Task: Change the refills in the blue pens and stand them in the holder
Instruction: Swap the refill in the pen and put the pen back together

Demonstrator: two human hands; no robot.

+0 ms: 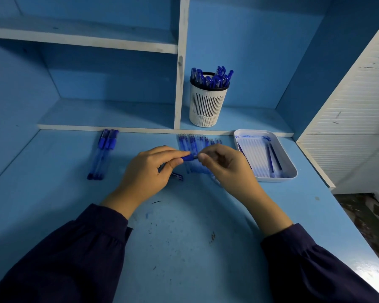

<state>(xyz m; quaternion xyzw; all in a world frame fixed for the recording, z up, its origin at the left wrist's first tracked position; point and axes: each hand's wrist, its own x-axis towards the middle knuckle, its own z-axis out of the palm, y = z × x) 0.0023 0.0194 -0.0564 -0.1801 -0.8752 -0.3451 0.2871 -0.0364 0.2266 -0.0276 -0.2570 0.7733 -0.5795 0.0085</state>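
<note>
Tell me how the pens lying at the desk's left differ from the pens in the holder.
The desk pens lie flat, side by side; the holder pens stand in the white holder. The desk pens are few; the holder pens are many. The desk pens show full length; the holder pens show only their tops. Both are blue.

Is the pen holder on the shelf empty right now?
No, the holder has a bunch of blue pens standing in it.
</note>
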